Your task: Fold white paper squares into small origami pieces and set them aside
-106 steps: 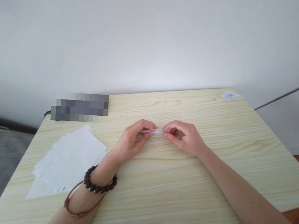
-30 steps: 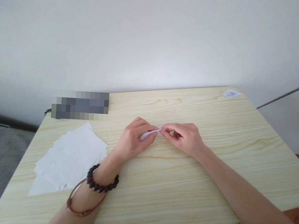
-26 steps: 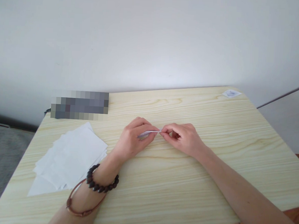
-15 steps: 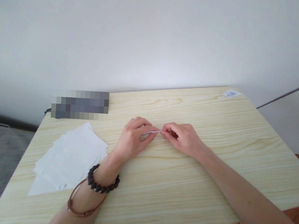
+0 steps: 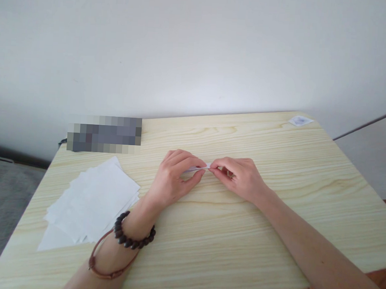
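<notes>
A small folded piece of white paper is held edge-on over the middle of the table, mostly covered by fingers. My left hand curls around its left part, fingers behind and thumb in front. My right hand pinches its right end between thumb and forefinger. The fingertips of both hands are close together, a small gap apart. To the left, a loose stack of white paper sheets lies fanned out on the table, beside my left forearm.
The pale wood-grain table meets a white wall at its far edge. A blurred dark object lies at the back left. A small white diamond-shaped packet or paper lies at the far right corner.
My left thumb has come slightly away from the paper's front, and the gap between thumb and fingers is wider. My right hand stays pinched, shifted slightly right. The view has moved a little.
</notes>
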Motion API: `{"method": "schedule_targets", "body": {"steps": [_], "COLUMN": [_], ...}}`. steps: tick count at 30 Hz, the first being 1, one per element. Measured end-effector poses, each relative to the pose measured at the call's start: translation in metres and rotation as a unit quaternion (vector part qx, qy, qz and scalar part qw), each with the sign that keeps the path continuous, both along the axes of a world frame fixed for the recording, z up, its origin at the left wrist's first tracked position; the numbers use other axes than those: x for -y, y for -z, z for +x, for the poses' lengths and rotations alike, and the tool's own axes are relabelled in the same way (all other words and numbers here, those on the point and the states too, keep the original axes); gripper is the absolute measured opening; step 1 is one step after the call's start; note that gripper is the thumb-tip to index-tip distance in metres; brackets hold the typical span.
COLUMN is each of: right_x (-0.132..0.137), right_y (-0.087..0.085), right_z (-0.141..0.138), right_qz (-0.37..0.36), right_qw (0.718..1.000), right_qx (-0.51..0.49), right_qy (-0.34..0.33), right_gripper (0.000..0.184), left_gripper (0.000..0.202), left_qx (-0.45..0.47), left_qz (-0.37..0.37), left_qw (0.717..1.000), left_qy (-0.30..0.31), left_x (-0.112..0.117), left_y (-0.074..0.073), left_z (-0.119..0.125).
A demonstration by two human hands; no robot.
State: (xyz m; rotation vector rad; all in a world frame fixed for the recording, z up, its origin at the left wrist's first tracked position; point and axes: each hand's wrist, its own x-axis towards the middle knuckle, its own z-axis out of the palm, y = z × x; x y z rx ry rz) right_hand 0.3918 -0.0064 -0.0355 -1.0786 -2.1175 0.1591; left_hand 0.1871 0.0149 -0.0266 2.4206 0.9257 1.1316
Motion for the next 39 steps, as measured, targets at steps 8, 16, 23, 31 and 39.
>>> {"method": "schedule_targets", "body": {"steps": [8,16,23,31,39], "right_x": [0.0016,0.0024,0.0033,0.0035,0.0039], "right_y": [0.0008,0.0036,0.0025,0.0007,-0.0006], "right_z": [-0.0024,-0.0032,-0.0037,-0.0022,-0.0027], "right_qz": [-0.004,-0.052,-0.012,0.016,0.030], "right_qw": [1.000,0.998,0.999,0.997,0.997], "right_qx": [-0.014,-0.043,-0.045,-0.061,-0.053], "right_qy": [0.001,0.009,-0.028,-0.051,-0.055], "right_gripper": [0.006,0.014,0.013,0.009,0.009], "left_gripper": [0.007,0.006,0.004,0.010,0.011], "left_qx": [-0.001,0.012,0.009,0.037,0.055], "left_qz": [0.036,0.014,0.002,-0.017,-0.048], "left_qw": [0.999,0.999,1.000,0.998,0.996], "left_qy": [0.009,0.028,0.014,0.053,0.043], "left_x": [-0.0003,-0.0001,0.0031,0.0040,0.0062], "left_y": [0.0003,0.0000,-0.0029,-0.0030,-0.0049], "left_z": [0.0017,0.0000,-0.0002,-0.0004,0.0012]}}
